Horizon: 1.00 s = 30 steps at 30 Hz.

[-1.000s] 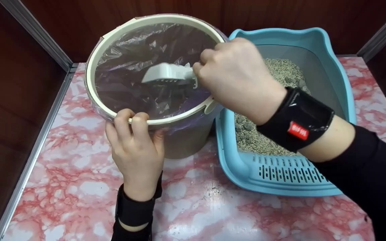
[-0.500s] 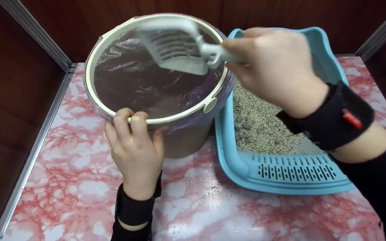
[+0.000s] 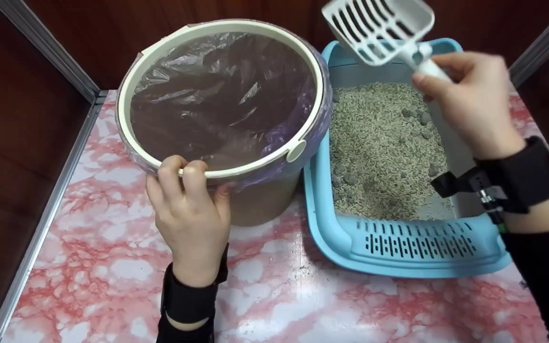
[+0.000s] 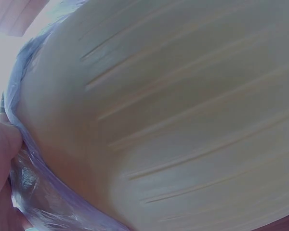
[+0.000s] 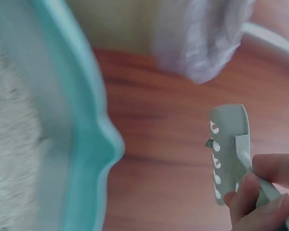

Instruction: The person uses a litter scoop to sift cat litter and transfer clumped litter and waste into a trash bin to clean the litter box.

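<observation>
Head view: the right hand (image 3: 474, 100) grips the scoop (image 3: 417, 24), aloft near the far edge of the tray (image 3: 331, 233); the left hand (image 3: 188, 214) clasps the bin (image 3: 269, 202) rim. The scoop looks empty bar a crumb (image 5: 209, 143) at its slots, but clumps (image 3: 425, 117) lie in the litter (image 3: 384, 138), so sifting seems unfinished.

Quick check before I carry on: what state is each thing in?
Scoop: held up by its handle
Bin: uncovered, lined
Liner bag: spread inside, edge hanging outside
Litter tray: uncovered, partly filled
Litter: loose, with grey clumps
Left hand: gripping the bin
Right hand: holding the scoop
</observation>
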Available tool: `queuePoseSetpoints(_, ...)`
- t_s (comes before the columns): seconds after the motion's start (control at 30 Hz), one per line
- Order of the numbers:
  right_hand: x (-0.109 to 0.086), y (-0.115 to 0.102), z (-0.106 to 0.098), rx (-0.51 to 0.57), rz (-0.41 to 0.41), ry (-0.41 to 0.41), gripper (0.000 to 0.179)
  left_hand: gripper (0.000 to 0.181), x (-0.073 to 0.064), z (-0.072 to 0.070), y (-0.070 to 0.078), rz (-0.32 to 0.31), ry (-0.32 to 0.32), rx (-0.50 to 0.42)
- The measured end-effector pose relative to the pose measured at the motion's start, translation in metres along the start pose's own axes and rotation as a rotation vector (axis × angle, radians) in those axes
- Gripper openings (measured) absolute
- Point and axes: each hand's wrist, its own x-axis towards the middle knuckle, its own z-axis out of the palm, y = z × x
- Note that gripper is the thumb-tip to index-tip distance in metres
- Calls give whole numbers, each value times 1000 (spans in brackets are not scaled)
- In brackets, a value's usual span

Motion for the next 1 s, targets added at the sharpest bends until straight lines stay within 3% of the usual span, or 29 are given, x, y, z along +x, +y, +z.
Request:
queuePoseSetpoints(0.07,0,13,4,-45,64,-39,41,55,0,0,0,0,3,1)
queuePoseSetpoints(0.2,7,44,13,-253,144,-167,43,56,0,-1,-1,-3,-2,8)
queuePoseSetpoints(0.4,18,69,19,-531,194,-342,37,56,-3,-3,0,-6,-3,15)
queuePoseSetpoints(0.67,34,52,34,-624,280,-451,31,56,-3,-5,0,2,4,14)
queuePoseSetpoints(0.87,46,34,52,-692,332,-464,28,56,-3,-7,0,4,10,17)
queuePoseSetpoints(1.0,50,30,66,-704,344,-452,35,55,-3,-7,0,4,14,18)
